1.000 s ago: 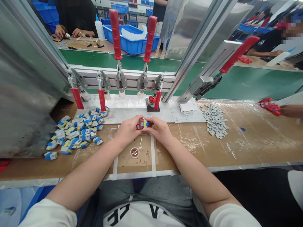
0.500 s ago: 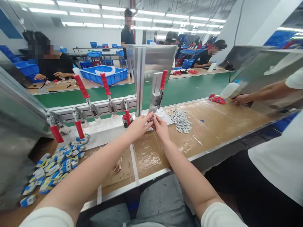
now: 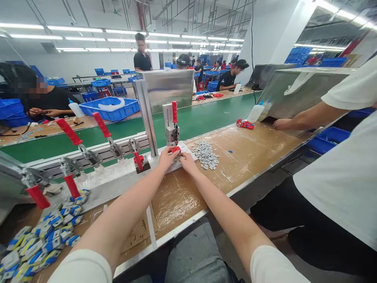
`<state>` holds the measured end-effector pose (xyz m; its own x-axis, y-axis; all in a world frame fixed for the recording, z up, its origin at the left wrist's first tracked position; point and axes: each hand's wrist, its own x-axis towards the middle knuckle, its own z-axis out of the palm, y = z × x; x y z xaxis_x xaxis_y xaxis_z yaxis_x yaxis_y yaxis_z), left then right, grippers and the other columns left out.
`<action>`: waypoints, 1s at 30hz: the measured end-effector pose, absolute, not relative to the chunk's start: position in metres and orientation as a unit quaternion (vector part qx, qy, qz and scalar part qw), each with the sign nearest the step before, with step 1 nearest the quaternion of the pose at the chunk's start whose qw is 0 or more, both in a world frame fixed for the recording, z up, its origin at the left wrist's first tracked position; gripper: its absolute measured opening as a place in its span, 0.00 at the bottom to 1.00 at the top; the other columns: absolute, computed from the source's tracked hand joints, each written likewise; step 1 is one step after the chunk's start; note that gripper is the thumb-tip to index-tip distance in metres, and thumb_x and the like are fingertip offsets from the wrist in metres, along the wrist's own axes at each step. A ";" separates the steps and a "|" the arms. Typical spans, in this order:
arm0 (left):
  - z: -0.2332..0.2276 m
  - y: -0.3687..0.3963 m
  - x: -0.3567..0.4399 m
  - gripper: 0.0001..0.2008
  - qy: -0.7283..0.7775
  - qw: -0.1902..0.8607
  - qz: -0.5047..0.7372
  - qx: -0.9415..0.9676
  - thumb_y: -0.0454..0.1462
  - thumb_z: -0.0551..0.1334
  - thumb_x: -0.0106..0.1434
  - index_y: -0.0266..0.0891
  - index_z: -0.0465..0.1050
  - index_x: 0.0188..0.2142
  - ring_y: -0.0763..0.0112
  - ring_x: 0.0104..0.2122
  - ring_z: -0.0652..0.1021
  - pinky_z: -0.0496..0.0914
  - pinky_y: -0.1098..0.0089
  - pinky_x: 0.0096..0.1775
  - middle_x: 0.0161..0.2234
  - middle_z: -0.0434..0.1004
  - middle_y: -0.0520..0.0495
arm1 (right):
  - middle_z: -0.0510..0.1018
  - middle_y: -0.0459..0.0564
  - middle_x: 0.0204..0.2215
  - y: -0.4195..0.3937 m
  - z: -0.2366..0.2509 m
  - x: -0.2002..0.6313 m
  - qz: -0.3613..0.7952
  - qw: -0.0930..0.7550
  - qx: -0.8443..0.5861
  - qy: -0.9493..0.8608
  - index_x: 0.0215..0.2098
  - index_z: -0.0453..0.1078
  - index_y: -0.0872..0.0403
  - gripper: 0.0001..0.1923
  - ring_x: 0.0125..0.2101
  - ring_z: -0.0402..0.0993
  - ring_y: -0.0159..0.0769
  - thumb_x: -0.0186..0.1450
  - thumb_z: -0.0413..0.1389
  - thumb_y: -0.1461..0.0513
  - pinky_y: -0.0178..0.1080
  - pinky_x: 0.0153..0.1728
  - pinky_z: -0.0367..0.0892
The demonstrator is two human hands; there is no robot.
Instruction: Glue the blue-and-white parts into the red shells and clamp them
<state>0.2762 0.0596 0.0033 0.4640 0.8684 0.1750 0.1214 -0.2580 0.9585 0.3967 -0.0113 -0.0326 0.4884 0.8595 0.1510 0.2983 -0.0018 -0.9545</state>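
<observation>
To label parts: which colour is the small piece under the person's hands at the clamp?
Red, in the head view: the small piece between the left hand and right hand.

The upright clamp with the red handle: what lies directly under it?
Under the clamp, both hands press a small red part on the plate; fingers cover most of it.

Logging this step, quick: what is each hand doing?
Left hand: closed on the red part.
Right hand: beside it, grip cannot be told.
</observation>
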 end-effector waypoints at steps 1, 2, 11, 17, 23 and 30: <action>0.002 0.062 0.278 0.21 0.350 0.504 0.376 0.694 0.46 0.72 0.62 0.37 0.77 0.50 0.60 0.45 0.83 0.76 0.59 0.50 0.48 0.84 0.38 | 0.75 0.52 0.41 -0.011 -0.033 0.397 0.248 0.541 -0.670 -0.443 0.39 0.78 0.54 0.15 0.47 0.71 0.45 0.56 0.54 0.64 0.49 0.59 0.68; 0.002 0.065 0.279 0.22 0.347 0.511 0.375 0.692 0.45 0.73 0.62 0.38 0.76 0.51 0.61 0.44 0.83 0.77 0.59 0.50 0.47 0.84 0.38 | 0.74 0.53 0.42 -0.012 -0.034 0.397 0.244 0.530 -0.678 -0.448 0.39 0.77 0.54 0.14 0.45 0.72 0.44 0.56 0.54 0.64 0.49 0.59 0.68; -0.008 0.094 0.292 0.22 0.396 0.471 0.360 0.701 0.39 0.79 0.52 0.38 0.77 0.44 0.60 0.40 0.83 0.76 0.58 0.49 0.41 0.85 0.41 | 0.68 0.60 0.65 0.023 0.066 0.444 0.087 0.622 -0.574 -0.526 0.68 0.64 0.51 0.29 0.54 0.73 0.44 0.68 0.51 0.59 0.51 0.61 0.69; -0.013 0.098 0.300 0.20 0.397 0.444 0.349 0.724 0.41 0.77 0.55 0.38 0.79 0.44 0.58 0.41 0.82 0.75 0.58 0.50 0.43 0.85 0.40 | 0.78 0.52 0.45 0.085 0.165 0.437 0.247 0.668 -0.465 -0.526 0.58 0.70 0.51 0.35 0.42 0.79 0.39 0.68 0.53 0.35 0.41 0.42 0.76; -0.017 0.097 0.299 0.21 0.399 0.441 0.350 0.723 0.43 0.77 0.54 0.38 0.80 0.45 0.60 0.40 0.82 0.75 0.61 0.47 0.42 0.85 0.41 | 0.65 0.46 0.24 0.025 0.140 0.408 0.195 0.686 -0.440 -0.546 0.23 0.61 0.50 0.36 0.29 0.69 0.34 0.71 0.43 0.32 0.40 0.36 0.72; -0.020 0.097 0.302 0.21 0.394 0.449 0.357 0.718 0.42 0.76 0.55 0.36 0.80 0.46 0.63 0.38 0.82 0.74 0.63 0.46 0.40 0.85 0.43 | 0.69 0.52 0.28 -0.039 0.070 0.400 0.045 0.653 -0.424 -0.625 0.18 0.55 0.49 0.33 0.42 0.75 0.46 0.76 0.40 0.44 0.57 0.60 0.67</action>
